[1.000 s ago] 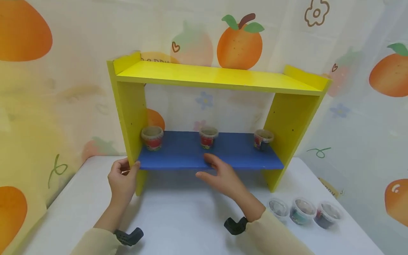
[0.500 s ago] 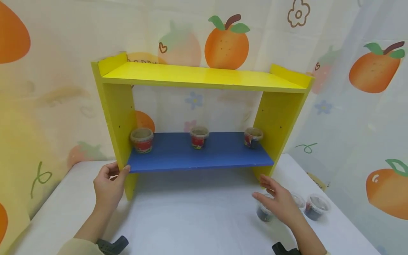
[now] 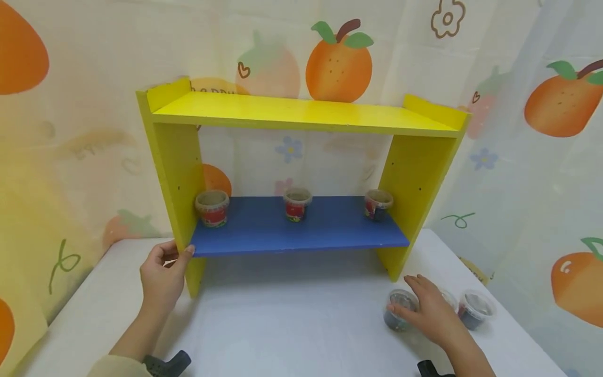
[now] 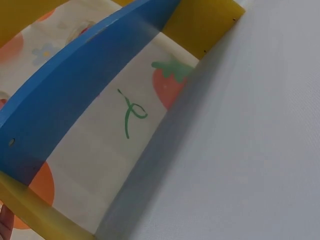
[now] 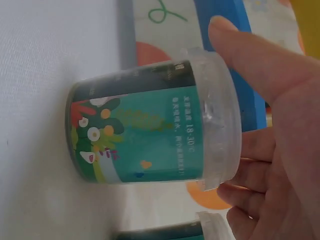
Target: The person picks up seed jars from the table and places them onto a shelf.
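At the front left corner of a yellow-and-blue shelf (image 3: 301, 233), my left hand (image 3: 164, 275) grips the side panel, thumb on the front edge and fingers on the outer side. My right hand (image 3: 431, 309) is spread over a small lidded plastic cup (image 3: 395, 319) on the white table. In the right wrist view that cup (image 5: 145, 125) has a teal label with plants and writing and a clear lid. The thumb (image 5: 235, 40) lies near one side of the lid, and the other fingers are bent beyond it, partly hidden.
Two more lidded cups stand right of the first, one (image 3: 475, 310) in plain sight and one (image 3: 448, 297) mostly behind the right hand. On the blue board sit a left cup (image 3: 213, 209), a middle cup (image 3: 297, 204) and a right cup (image 3: 377, 204). A fruit-patterned cloth hangs behind.
My right hand has moved from the middle of the blue board to the right, down to the nearest lidded cup. My left hand keeps its grip on the shelf; the view has shifted slightly.
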The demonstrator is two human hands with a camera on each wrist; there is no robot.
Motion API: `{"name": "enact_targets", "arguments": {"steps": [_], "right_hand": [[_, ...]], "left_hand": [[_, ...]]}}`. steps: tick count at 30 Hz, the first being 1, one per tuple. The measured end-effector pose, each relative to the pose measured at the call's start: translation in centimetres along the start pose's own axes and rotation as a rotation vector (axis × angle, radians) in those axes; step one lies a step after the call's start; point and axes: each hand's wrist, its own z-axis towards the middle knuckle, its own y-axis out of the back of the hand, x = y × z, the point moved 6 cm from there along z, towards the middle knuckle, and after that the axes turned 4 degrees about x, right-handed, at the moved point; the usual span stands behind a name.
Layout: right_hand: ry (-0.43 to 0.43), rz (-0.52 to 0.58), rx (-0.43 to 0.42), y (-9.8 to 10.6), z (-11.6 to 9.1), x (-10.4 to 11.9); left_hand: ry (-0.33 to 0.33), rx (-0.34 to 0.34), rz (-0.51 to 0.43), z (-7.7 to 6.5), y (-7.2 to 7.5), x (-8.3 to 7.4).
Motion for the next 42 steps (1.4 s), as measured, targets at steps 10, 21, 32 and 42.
{"name": "enact_targets", "arguments": {"steps": [10, 21, 32, 42], "right_hand": [[0.009, -0.096, 0.015, -0.7, 0.2, -0.3], [-0.046, -0.081, 0.049, -0.7, -0.2, -0.3], [0.007, 0.041, 0.004, -1.6, -0.1, 1.2], [0.065, 0.144, -0.036, -2.3, -0.4, 2.0]], "left_hand": [[-0.012, -0.005, 0.014, 0.0, 0.1, 0.0], [0.005, 0.021, 0.035, 0.0, 0.1, 0.1], [0.009, 0.022, 0.056, 0.0, 0.2, 0.2], [-0.009, 0.011, 0.045, -0.1, 0.2, -0.1]]}}
